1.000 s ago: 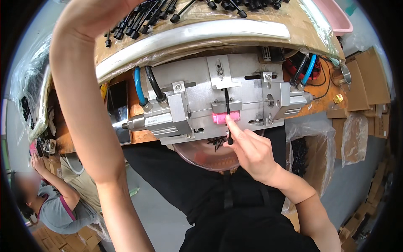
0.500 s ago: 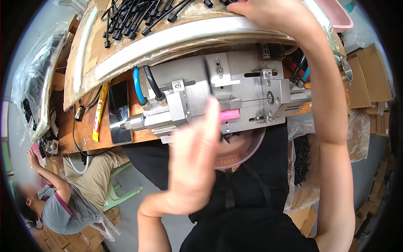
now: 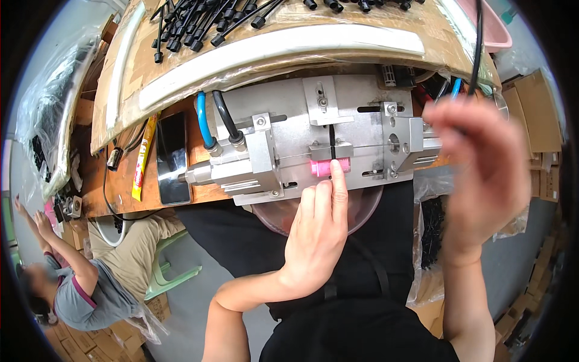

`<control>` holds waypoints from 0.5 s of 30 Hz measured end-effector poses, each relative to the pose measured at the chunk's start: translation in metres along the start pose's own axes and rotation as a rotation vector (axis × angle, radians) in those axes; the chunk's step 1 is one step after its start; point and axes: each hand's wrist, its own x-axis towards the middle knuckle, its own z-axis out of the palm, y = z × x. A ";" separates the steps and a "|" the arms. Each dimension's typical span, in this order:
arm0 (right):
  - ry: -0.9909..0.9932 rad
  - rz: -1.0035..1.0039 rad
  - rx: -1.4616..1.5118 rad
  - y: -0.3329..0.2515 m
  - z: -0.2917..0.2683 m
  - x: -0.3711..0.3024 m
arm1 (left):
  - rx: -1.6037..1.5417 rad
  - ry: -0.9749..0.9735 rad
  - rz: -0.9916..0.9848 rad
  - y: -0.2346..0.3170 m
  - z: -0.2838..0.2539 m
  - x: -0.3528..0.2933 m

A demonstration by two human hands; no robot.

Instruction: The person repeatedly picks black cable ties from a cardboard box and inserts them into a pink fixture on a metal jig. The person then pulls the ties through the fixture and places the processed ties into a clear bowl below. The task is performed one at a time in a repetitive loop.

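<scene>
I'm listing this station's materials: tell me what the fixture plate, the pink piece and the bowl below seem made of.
Fixture plate: metal, probably steel or aluminium, by its grey satin sheen.
Pink piece: perhaps plastic, given its bright colour; finish too small to judge.
Bowl: likely smooth plastic, as its reddish wall looks slightly see-through.

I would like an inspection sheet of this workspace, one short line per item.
Surface: wooden table, bearing a metal fixture.
Job's things: black rod on the fixture, reaching the pink block.
Clutter: phone, yellow packet.
Hands: left hand, index fingertip at rod and block; right hand, blurred, apparently holding another black rod.
Cables: blue tube and black tube into the fixture.
Surroundings: co-worker at left, cardboard boxes at right.
</scene>
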 end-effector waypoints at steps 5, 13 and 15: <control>-0.177 0.068 0.023 -0.004 0.028 -0.079 | -0.079 0.227 -0.008 -0.031 -0.054 0.041; -0.319 0.095 0.014 0.001 0.064 -0.099 | -0.113 0.098 0.072 -0.129 -0.116 0.139; -0.300 0.100 0.030 0.000 0.068 -0.099 | -0.216 0.043 0.022 -0.127 -0.120 0.135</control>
